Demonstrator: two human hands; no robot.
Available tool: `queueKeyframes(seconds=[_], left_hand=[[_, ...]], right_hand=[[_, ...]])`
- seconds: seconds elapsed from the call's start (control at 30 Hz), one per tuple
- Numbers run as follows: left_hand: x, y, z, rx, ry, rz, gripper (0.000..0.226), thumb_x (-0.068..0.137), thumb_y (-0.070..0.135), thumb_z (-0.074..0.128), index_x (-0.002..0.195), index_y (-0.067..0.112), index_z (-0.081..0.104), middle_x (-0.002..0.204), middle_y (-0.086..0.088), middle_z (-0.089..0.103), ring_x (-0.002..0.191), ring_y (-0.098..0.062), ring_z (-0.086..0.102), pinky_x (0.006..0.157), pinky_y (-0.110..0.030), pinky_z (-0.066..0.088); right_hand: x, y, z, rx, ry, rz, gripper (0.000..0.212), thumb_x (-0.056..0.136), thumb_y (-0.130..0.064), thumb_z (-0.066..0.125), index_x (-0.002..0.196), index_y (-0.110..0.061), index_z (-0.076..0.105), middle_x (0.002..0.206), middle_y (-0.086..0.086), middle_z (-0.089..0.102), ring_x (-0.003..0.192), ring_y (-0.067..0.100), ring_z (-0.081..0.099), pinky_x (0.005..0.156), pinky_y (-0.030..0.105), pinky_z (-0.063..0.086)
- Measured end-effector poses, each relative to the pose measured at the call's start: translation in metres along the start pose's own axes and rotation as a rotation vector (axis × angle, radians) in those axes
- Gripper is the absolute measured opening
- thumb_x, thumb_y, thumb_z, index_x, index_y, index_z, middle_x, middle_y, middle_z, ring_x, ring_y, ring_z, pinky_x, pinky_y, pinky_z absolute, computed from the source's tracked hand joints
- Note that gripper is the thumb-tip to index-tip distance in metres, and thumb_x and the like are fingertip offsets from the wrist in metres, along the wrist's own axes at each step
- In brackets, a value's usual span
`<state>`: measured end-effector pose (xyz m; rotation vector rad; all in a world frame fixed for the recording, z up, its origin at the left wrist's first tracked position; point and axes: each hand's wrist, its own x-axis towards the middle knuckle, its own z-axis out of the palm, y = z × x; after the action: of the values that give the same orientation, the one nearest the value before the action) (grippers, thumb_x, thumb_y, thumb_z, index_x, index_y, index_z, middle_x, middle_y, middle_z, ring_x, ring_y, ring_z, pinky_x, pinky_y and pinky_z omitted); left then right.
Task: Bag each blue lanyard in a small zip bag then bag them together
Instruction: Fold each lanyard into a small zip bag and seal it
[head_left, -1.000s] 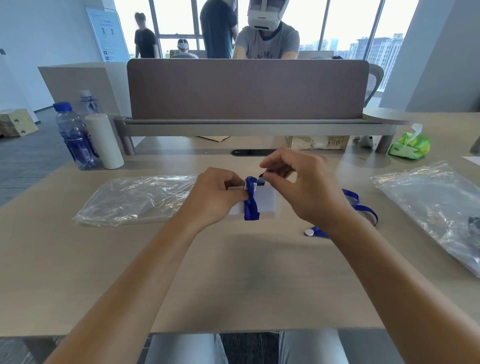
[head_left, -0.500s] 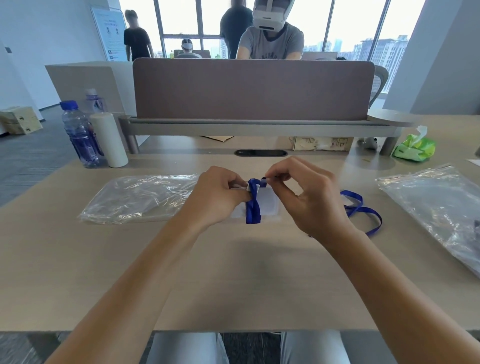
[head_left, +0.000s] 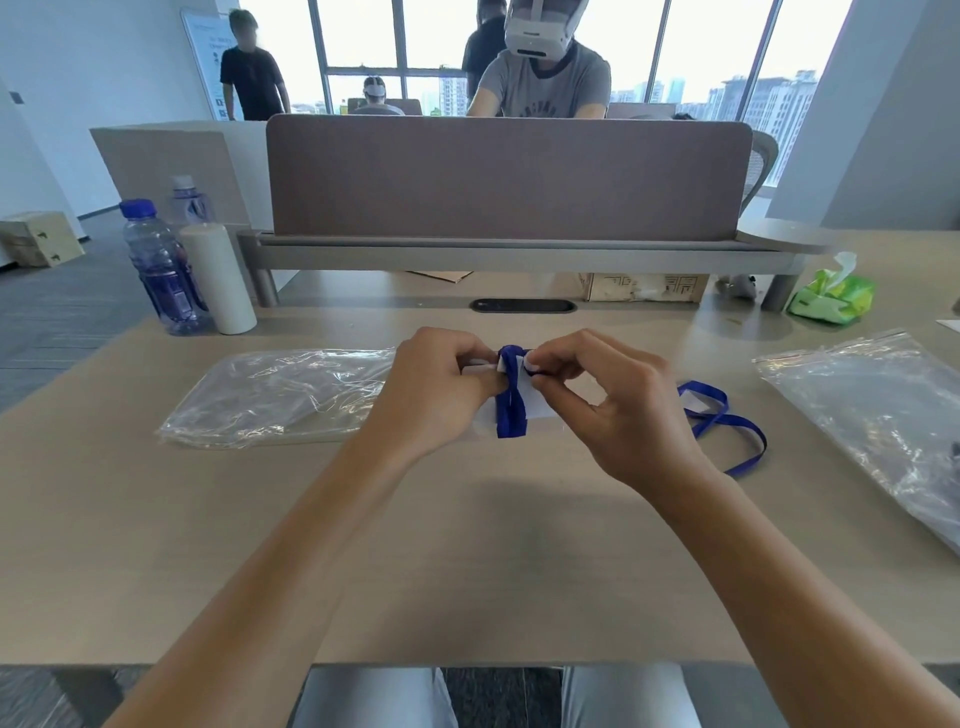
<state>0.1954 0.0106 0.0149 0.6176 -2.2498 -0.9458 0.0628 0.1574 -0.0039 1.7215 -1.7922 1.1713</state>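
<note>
Hands both pinched at the bag (head_left: 535, 402) mouth: left hand (head_left: 441, 387) holds it wide while your right hand (head_left: 613, 400) feeds the folded lanyard (head_left: 511, 402) deeper, clip last.

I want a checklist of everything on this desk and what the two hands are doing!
Surface: wooden desk, pale, with a grommet slot at the back.
Job's things: folded blue lanyard going into small zip bag; loose blue lanyard lying to the right; large clear bag left, another clear bag right.
Clutter: water bottle, white cylinder, green tissue pack, cardboard box.
Hands: left hand and right hand both pinch the small bag's top.
Cables: nothing seen.
Surroundings: desk divider, people behind, windows.
</note>
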Motion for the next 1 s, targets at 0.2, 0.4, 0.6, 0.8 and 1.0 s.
queueKeyframes(seconds=[0.2, 0.4, 0.6, 0.8, 1.0], left_hand=[[0.000, 0.001, 0.002, 0.061, 0.036, 0.065, 0.005, 0.087, 0.016, 0.076, 0.082, 0.017, 0.074, 0.072, 0.010, 0.065, 0.058, 0.002, 0.054, 0.053, -0.008, 0.037], [0.003, 0.002, 0.003, 0.146, 0.048, 0.156, 0.012, 0.086, 0.011, 0.074, 0.079, 0.018, 0.069, 0.075, 0.013, 0.060, 0.063, 0.001, 0.051, 0.056, -0.007, 0.035], [0.001, -0.011, 0.007, 0.217, 0.037, 0.231, 0.005, 0.085, 0.011, 0.072, 0.089, 0.013, 0.075, 0.079, 0.014, 0.055, 0.069, -0.001, 0.052, 0.058, -0.010, 0.033], [-0.004, -0.029, 0.004, 0.237, 0.005, 0.239, 0.010, 0.084, 0.006, 0.072, 0.090, 0.014, 0.074, 0.083, 0.010, 0.053, 0.074, -0.013, 0.052, 0.061, -0.013, 0.033], [-0.012, -0.049, -0.006, 0.111, 0.024, 0.119, 0.014, 0.086, 0.009, 0.072, 0.088, 0.019, 0.062, 0.094, 0.001, 0.066, 0.092, -0.014, 0.066, 0.064, -0.006, 0.037]], right_hand=[[-0.003, 0.004, 0.002, -0.013, 0.025, 0.052, 0.038, 0.092, -0.013, 0.078, 0.129, -0.008, 0.067, 0.103, -0.004, 0.075, 0.092, 0.007, 0.068, 0.086, 0.019, 0.056], [0.000, 0.008, 0.008, -0.030, 0.058, 0.026, 0.022, 0.098, -0.011, 0.070, 0.119, -0.007, 0.074, 0.100, 0.001, 0.076, 0.085, 0.012, 0.069, 0.078, 0.028, 0.058], [0.008, 0.015, 0.008, -0.102, -0.031, 0.130, 0.018, 0.089, -0.026, 0.079, 0.106, -0.019, 0.078, 0.094, -0.005, 0.062, 0.082, 0.013, 0.057, 0.064, 0.038, 0.053], [0.010, 0.018, 0.019, 0.086, -0.249, 0.164, 0.022, 0.091, -0.019, 0.077, 0.113, -0.022, 0.078, 0.094, -0.009, 0.073, 0.085, 0.013, 0.064, 0.077, 0.041, 0.056], [0.019, 0.013, 0.037, 0.114, -0.328, 0.149, 0.019, 0.092, -0.024, 0.076, 0.109, -0.029, 0.079, 0.093, -0.014, 0.072, 0.084, 0.011, 0.065, 0.076, 0.042, 0.057]])
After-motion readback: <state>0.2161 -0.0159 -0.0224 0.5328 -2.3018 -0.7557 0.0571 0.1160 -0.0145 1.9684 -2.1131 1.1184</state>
